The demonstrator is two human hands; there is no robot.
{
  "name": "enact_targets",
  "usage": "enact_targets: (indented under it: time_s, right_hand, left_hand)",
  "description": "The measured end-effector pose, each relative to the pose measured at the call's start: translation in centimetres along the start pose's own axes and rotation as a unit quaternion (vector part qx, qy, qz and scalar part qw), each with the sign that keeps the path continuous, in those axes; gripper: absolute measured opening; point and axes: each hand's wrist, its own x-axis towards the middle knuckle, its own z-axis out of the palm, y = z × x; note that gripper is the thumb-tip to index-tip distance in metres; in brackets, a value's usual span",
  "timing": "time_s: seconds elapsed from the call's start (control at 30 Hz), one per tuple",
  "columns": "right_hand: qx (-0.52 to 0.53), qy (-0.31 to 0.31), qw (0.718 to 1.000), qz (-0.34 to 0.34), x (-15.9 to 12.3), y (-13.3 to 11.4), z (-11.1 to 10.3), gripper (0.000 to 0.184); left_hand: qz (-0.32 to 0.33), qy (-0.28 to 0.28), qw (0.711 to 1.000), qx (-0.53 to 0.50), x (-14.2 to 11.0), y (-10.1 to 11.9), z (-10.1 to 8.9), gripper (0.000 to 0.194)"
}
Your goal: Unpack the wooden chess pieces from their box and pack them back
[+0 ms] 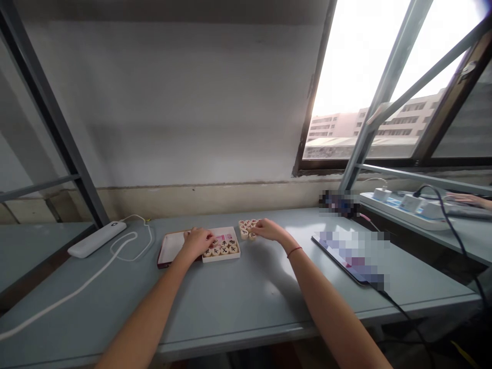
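A shallow white box (230, 255) lies on the grey table, partly filled with round wooden chess pieces (225, 247) marked in black. Its lid or tray (169, 248) with a dark red rim lies just to the left. My left hand (198, 241) rests over the box's left part, fingers curled on the pieces; what it holds is hidden. A small heap of loose chess pieces (246, 227) sits on the table right of the box. My right hand (269, 229) reaches into that heap, fingers pinched at a piece.
A white power bank (97, 239) with a looping white cable (126, 248) lies at the left. A dark tablet-like slab (348, 253) with a black cable is at the right. Behind it, a power strip (400, 207) on a second table, where another person's hand (467, 199) shows.
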Motion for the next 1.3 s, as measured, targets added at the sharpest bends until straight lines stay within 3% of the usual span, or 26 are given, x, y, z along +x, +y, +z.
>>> enact_targets:
  time_s: [0.27, 0.43, 0.5, 0.6, 0.7, 0.8, 0.93, 1.13, 1.3]
  right_hand:
    - [-0.003, 0.023, 0.998, -0.063, 0.1, -0.8, 0.4, 0.032]
    - [0.031, 0.037, 0.992, -0.113, 0.0, -2.2, 1.6, 0.023]
    - [0.041, 0.047, 0.987, -0.148, -0.3, -3.1, 2.2, 0.023]
    - [0.067, 0.032, 0.976, -0.206, -0.9, -4.3, 3.0, 0.028]
    - [0.095, 0.016, 0.969, -0.226, -0.9, -4.8, 3.3, 0.031]
    - [0.124, 0.029, 0.972, -0.197, -0.5, -4.3, 2.8, 0.027]
    - [0.158, 0.055, 0.980, -0.106, -0.1, -2.2, 1.0, 0.024]
    - [0.062, -0.032, 0.997, 0.041, 0.4, 0.9, -0.3, 0.023]
    - [0.057, -0.052, 0.994, 0.080, 0.6, 1.1, 0.1, 0.021]
  left_hand:
    - [0.000, -0.034, 0.999, -0.022, -0.1, 0.1, -0.1, 0.030]
    - [0.007, 0.029, 0.994, -0.103, 0.0, 0.3, -0.9, 0.026]
    - [0.042, 0.047, 0.977, -0.206, 0.2, 0.6, -0.9, 0.032]
    - [0.100, 0.041, 0.927, -0.359, 0.3, 1.4, -0.5, 0.040]
    - [0.119, 0.032, 0.897, -0.424, 0.2, 2.1, 0.1, 0.044]
    - [0.115, 0.032, 0.903, -0.414, 0.0, 2.4, 0.1, 0.045]
    - [0.080, 0.059, 0.928, -0.360, -0.1, 1.9, -0.5, 0.044]
    - [0.045, 0.080, 0.946, -0.312, 0.5, 0.3, -0.9, 0.039]
    - [0.041, 0.068, 0.952, -0.294, 0.6, -0.1, -0.9, 0.037]
